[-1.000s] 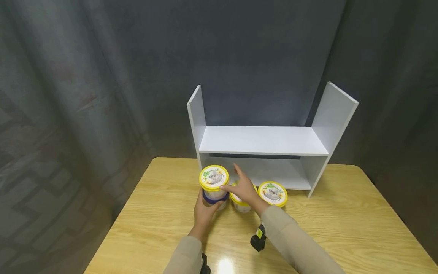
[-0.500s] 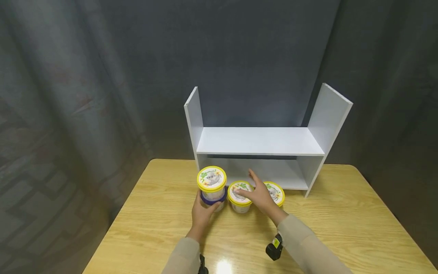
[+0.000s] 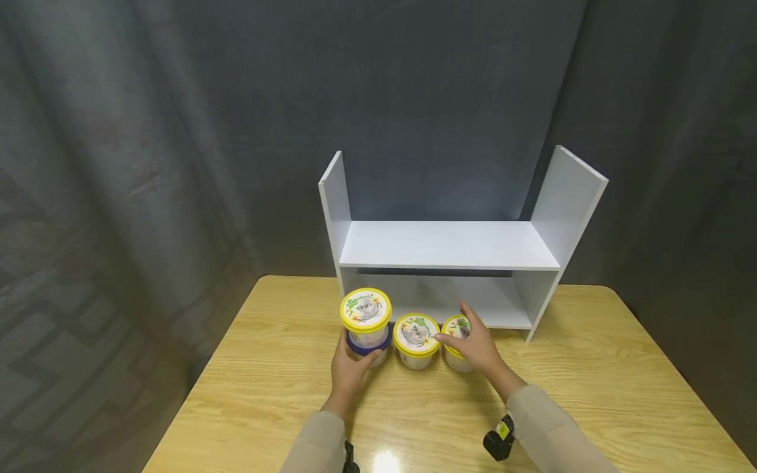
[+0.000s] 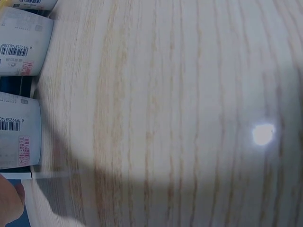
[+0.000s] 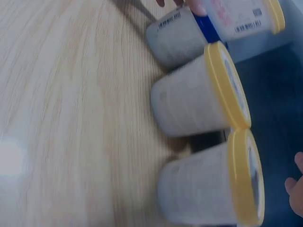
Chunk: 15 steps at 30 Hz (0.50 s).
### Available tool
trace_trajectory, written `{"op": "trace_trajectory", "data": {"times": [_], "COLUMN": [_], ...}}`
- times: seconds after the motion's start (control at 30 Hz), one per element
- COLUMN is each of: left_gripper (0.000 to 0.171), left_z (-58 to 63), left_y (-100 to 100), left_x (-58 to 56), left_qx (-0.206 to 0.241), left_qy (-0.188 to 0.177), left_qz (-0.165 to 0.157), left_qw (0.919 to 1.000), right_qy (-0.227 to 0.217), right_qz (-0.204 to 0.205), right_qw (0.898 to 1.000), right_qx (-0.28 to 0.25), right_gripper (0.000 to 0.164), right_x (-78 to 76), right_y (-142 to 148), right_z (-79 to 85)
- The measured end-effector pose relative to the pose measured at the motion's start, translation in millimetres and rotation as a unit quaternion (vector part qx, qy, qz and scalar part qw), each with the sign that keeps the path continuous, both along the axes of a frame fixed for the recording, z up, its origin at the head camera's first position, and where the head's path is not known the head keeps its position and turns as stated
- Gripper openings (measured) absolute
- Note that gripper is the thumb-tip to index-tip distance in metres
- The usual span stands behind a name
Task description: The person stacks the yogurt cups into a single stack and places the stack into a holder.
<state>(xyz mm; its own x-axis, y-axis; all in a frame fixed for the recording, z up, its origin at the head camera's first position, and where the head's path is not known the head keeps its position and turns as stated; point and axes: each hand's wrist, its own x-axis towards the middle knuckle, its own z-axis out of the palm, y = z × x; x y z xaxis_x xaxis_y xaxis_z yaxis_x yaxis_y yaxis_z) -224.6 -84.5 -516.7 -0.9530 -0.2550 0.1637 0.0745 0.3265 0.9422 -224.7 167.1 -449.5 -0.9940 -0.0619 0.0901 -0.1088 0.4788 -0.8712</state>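
Note:
At the left, a tub with a yellow rim and printed lid stands stacked on a blue-lidded tub. My left hand grips the lower tub around its blue lid, thumb on the near side. Beside the stack sits a middle yellow-lidded tub. To its right is another yellow-lidded tub, its lid partly hidden by my right hand. That hand hovers over the lid with thumb and fingers spread. In the right wrist view the middle and right tubs stand upright, their lid rims meeting.
A white two-level shelf with tall side panels stands right behind the tubs. All of it rests on a wooden table. Dark curtains hang at the back and sides.
My right hand has left the upper stacked tub and moved rightward, past the middle tub to the right-hand one. My left hand keeps its grip at the blue lid.

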Motion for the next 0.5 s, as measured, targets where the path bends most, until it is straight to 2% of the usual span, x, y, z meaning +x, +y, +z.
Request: {"op": "trace_trajectory", "data": {"times": [0.1, 0.2, 0.23, 0.3, 0.43, 0.5], "left_gripper": [0.094, 0.094, 0.094, 0.094, 0.094, 0.094], "left_z": [0.4, -0.3, -0.4, -0.1, 1.4, 1.6], "left_y": [0, 0, -1, -1, -1, -1], "left_x": [-0.1, -0.3, -0.3, 0.2, 1.2, 1.2], "left_qx": [-0.001, -0.003, -0.003, -0.004, -0.004, -0.003], "left_qy": [-0.003, -0.001, -0.002, 0.0, 0.002, 0.002], "left_qz": [0.002, 0.003, 0.003, 0.002, -0.001, -0.002], "left_qw": [1.0, 1.0, 1.0, 1.0, 1.0, 1.0], "right_qy": [0.013, 0.026, 0.024, 0.027, 0.021, 0.022], "right_qz": [-0.015, -0.03, -0.033, -0.042, -0.056, -0.059], "right_qw": [1.0, 0.999, 0.999, 0.999, 0.998, 0.998], "right_qx": [0.014, 0.01, 0.003, 0.002, 0.017, 0.029], "right_gripper": [0.096, 0.097, 0.097, 0.096, 0.097, 0.096], "right_x": [-10.1, -11.7, -4.0, 2.4, 1.7, -1.5], "right_y": [14, 23, 21, 22, 29, 34], "right_z": [-22.6, -33.3, -23.6, -18.4, -25.5, -34.5]}}
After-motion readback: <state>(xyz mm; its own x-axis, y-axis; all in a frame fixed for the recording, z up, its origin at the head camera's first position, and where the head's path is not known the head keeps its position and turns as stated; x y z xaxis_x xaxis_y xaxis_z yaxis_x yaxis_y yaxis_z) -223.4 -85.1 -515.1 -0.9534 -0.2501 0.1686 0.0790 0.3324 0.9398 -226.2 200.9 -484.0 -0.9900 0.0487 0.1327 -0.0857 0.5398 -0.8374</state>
